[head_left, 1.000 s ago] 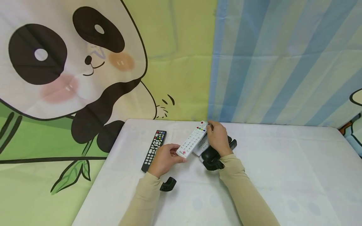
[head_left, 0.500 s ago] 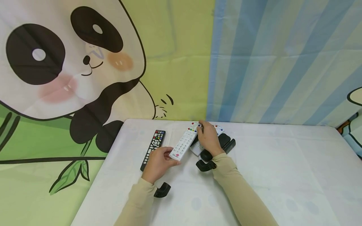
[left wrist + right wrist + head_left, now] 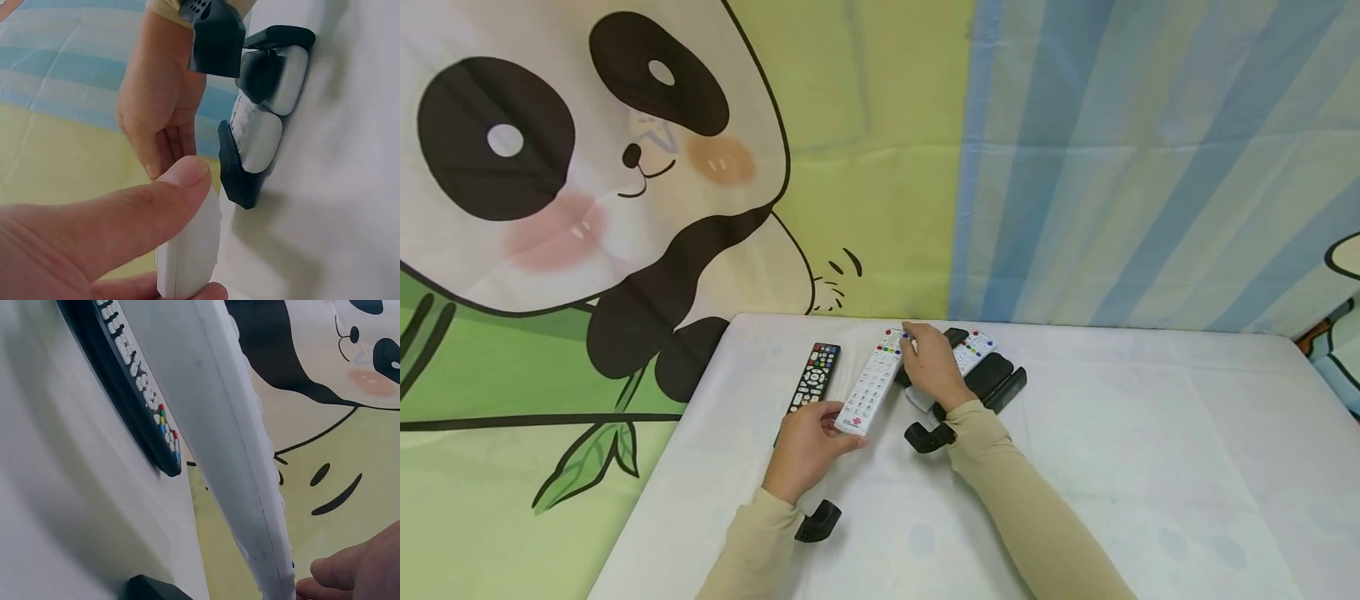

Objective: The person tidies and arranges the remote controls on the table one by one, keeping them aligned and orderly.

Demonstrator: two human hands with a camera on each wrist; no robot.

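Note:
A white remote control (image 3: 871, 382) with colored buttons near its far end is held raised over the table, tilted, between both hands. My left hand (image 3: 805, 446) grips its near end; in the left wrist view the thumb (image 3: 187, 174) lies across the remote's white end (image 3: 190, 256) with fingers beneath. The fingers of my right hand (image 3: 931, 367) pinch the right edge of its far end. Left of it, a black remote control (image 3: 815, 375) lies on the table, partly hidden by the left hand; its dark body (image 3: 115, 375) shows in the right wrist view.
Under and beyond the right hand lies a group of remotes: a white one (image 3: 973, 350), a black one (image 3: 955, 336) and dark ones (image 3: 991, 375) at the right. The white-covered table (image 3: 1135, 433) meets a patterned curtain (image 3: 880, 208) at its back edge.
Both hands have moved left with the white remote control, toward the black one. The remotes behind the right hand have come more into sight.

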